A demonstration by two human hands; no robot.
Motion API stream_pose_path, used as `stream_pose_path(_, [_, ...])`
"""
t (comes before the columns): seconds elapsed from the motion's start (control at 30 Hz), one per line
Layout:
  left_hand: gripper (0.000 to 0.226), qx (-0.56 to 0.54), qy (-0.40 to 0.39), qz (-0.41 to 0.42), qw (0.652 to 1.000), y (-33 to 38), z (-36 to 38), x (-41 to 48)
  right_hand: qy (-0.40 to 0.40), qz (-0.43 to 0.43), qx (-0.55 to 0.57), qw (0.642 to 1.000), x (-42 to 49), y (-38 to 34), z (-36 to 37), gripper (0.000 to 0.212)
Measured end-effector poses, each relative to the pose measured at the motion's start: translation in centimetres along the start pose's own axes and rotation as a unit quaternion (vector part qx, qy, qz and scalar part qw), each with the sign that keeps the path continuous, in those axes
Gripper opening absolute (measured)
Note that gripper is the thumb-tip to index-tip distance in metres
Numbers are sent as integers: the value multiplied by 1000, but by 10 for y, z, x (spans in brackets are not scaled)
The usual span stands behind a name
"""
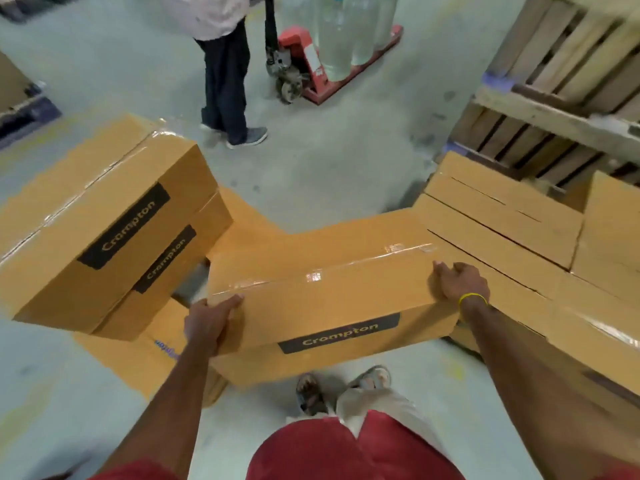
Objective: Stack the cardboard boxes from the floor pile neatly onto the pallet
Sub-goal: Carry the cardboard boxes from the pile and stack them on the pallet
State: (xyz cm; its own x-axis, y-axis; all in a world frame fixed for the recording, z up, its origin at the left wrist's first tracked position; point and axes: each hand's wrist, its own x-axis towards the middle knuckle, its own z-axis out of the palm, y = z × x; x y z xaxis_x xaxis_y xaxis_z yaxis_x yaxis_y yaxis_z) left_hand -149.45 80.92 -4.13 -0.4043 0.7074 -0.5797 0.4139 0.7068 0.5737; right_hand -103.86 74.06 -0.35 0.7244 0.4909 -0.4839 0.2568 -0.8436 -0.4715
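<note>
Here left grip (pixel 210 323), right grip (pixel 459 283) hold one box (pixel 332 303).

Both arms stretch forward; left hand (pixel 207 323) grips the box's (pixel 329 296) near-left corner; right hand (pixel 459 282) clasps its right end, fingers curled.

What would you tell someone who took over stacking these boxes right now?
Left hand grips the left end of a box; right hand grips its right end.
The box is between the floor pile on the left and the stack on the right.
Done: several boxes already lie flat in the stack.
Left: set this box down, then move the pile's remaining boxes.
</note>
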Motion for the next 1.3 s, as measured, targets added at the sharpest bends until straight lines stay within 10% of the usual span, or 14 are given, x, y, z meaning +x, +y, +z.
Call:
stream_pose_path(0.13, [98, 68, -64, 83, 992, 31, 51, -2, 64, 62, 46, 995, -18, 76, -58, 63])
stream_pose_path(0.7, [72, 162, -248, 289, 910, 153, 302, -242, 260, 250, 221, 906, -76, 369, -232, 49])
stream_pose_path(0.93, [50, 148, -271, 319, 896, 170, 336, -278, 286, 246, 239, 895, -62, 395, -265, 49])
stream_pose_path(1.3, [75, 135, -248, 314, 907, 267, 355, -242, 284, 197, 235, 908, 35, 317, -297, 52])
